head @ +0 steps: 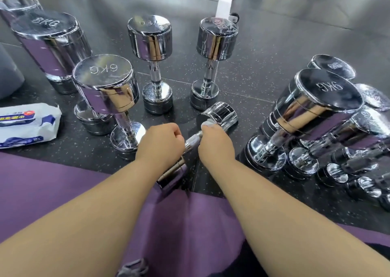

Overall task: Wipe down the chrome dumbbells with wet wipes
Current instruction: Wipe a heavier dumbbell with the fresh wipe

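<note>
A small chrome dumbbell with a knurled handle (193, 142) lies tilted on the black speckled rubber floor (253, 69), with its near head against the person's purple trousers (190, 224) and its far head pointing away and to the right. Beyond that far head a short patch of floor is open, and it ends at two slim upright chrome dumbbells (150, 38). On the outer side of the left hand (160, 143) room is tight: the lower head of an upright chrome dumbbell stamped 6KG (103, 82) stands just beside the knuckles. A larger one stamped 8KG (46, 35) stands farther back. Outward from the right hand (215, 143) a narrow strip of floor is open, then comes a crowded cluster of chrome dumbbells led by one stamped 9KG (316, 99). A white and blue soft pack of wipes (27, 124) lies well off to the left. The left hand is a knuckles-up fist clenched round the handle. The right hand, wrist bent down, pinches a crumpled white wet wipe (207, 124) against the joint of handle and far head.
</note>
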Tool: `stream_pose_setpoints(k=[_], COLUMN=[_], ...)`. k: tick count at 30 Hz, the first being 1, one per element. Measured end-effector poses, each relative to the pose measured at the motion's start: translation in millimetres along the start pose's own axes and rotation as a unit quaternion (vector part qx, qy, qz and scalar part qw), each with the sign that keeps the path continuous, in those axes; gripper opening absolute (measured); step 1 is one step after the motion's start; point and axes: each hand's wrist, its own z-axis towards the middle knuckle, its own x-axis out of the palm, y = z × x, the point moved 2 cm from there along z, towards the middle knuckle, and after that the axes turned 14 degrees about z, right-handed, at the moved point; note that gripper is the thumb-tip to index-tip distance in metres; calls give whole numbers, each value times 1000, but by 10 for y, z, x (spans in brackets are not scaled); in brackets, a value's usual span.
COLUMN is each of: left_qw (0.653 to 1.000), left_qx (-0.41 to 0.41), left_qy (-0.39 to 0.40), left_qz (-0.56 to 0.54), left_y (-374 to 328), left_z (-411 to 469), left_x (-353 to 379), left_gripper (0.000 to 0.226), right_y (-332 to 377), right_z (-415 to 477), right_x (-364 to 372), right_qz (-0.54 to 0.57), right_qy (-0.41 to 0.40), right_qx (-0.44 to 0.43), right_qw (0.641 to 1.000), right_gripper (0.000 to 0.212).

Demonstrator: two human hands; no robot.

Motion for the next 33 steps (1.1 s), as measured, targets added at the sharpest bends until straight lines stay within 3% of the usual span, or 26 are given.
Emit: stream_pose_setpoints(k=[4, 9, 12, 14, 15, 17, 18, 21, 23, 24, 27, 31, 33], left_qw=[1000, 1000, 1000, 999, 999, 1000, 1000, 1000, 1000, 1000, 1000, 999, 998], left_qx=[-7, -11, -14, -14, -14, -15, -14, -5, -3, -3, -10, -37, -41], left_qy=[13, 10, 20, 25, 28, 26, 24, 7, -2, -2, -7, -21, -30], left_qz=[0, -4, -9, -16, -14, -11, -12, -11, -9, -5, -7, -30, -41], left_y=[25, 32, 25, 14, 5, -5, -12, -30, -33, -39, -47, 10, 34], left_z=[38, 45, 46, 35, 18, 4, -13, -58, -76, -77, -48, -15, -20], left_x=[-19, -12, -14, -24, -32, -49, -57, -64, -47, -38, -22, -50, -63], left_gripper=[20, 18, 18, 19, 19, 20, 20, 19, 18, 18, 19, 18, 18], right_y=[181, 233, 110, 32, 6, -40, -47, -89, -179, -229, -170, -1, -75], right_z=[210, 356, 256, 119, 47, -63, -123, -116, -1, 45, -40, -257, -140], right_x=[-71, -2, -23, -39, -60, -8, 20, -20, -89, -100, -23, 219, 131], right_qz=[-136, -292, -287, -252, -212, -82, -28, 75, 85, 59, -5, 55, 45], right_qy=[64, 55, 65, 6, -14, 28, 62, 51, 40, 41, 45, 118, 82], right_qx=[-27, -227, -242, -243, -226, -158, -131, -124, -75, -74, -151, -223, -202], right_qw=[988, 928, 925, 936, 951, 984, 989, 988, 993, 995, 987, 966, 975], right_gripper=[30, 32, 26, 20, 19, 24, 27, 43, 54, 49, 31, 42, 47])
